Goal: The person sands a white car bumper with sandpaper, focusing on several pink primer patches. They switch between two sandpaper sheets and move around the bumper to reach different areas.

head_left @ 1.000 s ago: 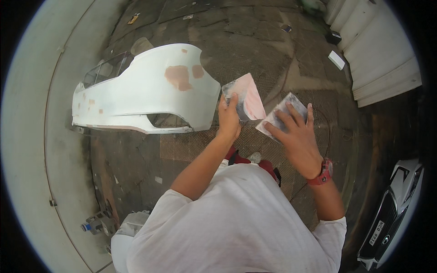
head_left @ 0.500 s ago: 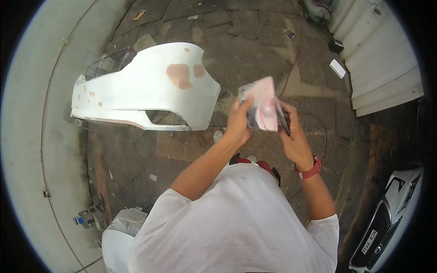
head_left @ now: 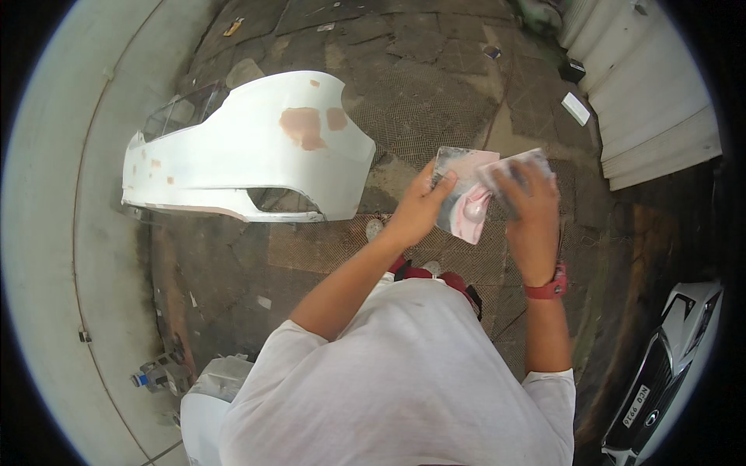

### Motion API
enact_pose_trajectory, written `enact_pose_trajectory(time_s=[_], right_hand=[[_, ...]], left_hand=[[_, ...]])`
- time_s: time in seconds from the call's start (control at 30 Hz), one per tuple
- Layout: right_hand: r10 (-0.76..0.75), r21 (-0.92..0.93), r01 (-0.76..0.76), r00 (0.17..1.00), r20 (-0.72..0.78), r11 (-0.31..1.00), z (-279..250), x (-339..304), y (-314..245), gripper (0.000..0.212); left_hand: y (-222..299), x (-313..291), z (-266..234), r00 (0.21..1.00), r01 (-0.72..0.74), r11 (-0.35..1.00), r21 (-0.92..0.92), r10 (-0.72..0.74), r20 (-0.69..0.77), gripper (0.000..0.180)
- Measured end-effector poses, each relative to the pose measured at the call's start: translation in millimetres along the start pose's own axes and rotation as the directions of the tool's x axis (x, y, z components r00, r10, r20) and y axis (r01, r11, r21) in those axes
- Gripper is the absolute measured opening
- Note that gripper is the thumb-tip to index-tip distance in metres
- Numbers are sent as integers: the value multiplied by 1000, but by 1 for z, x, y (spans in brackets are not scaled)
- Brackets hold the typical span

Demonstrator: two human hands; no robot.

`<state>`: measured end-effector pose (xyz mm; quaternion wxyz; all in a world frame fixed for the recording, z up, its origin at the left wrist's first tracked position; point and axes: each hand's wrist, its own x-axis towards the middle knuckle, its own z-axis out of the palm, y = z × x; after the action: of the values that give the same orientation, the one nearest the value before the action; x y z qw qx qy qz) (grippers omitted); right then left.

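My left hand [head_left: 420, 206] grips a flat, thin mixing plate [head_left: 452, 161] by its left edge, thumb on top. On the plate lies a thick smear of pink and white putty [head_left: 472, 213]. A second flat piece, a putty spreader [head_left: 514, 161] coated in pale pink, is held in my right hand [head_left: 532, 208], blurred by motion. The spreader overlaps the plate's upper right edge; whether it touches the putty is hard to tell. Left of my hands a white car bumper [head_left: 225, 159] lies on the floor, with several brownish-pink patches [head_left: 301, 126] on its surface.
A pale wall [head_left: 47, 217] runs along the left. At the lower right stands a car's front end [head_left: 660, 373] with a dark grille. Corrugated sheeting [head_left: 660, 101] and a small white box [head_left: 575, 109] are at the upper right. Mesh matting [head_left: 427, 109] covers part of the stone floor.
My right hand has swung up and to the right, drawing the spreader apart from the plate. The plate has shifted slightly right, and its putty shows more openly.
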<state>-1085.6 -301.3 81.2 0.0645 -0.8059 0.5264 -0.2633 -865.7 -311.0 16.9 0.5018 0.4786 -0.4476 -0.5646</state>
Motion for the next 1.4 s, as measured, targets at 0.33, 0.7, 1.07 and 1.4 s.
enact_pose_trajectory(time_s=[0.33,0.7,1.07,1.4], right_hand=[[-334,70,327,915,228,943,-24,-16,-36,57],[-62,-115,85,980,189,990,-7,6,11,57],[-161,-149,177,980,116,973,-6,11,-20,54],[-402,154,392,915,35,907,-38,4,-39,57]], left_hand=[[-24,25,-22,924,-141,925,-352,-4,-382,41],[-13,14,-4,988,2,914,-405,-64,-138,41],[7,8,7,986,-138,990,-15,136,-93,42],[14,21,-9,968,-42,909,-414,-67,-244,38]])
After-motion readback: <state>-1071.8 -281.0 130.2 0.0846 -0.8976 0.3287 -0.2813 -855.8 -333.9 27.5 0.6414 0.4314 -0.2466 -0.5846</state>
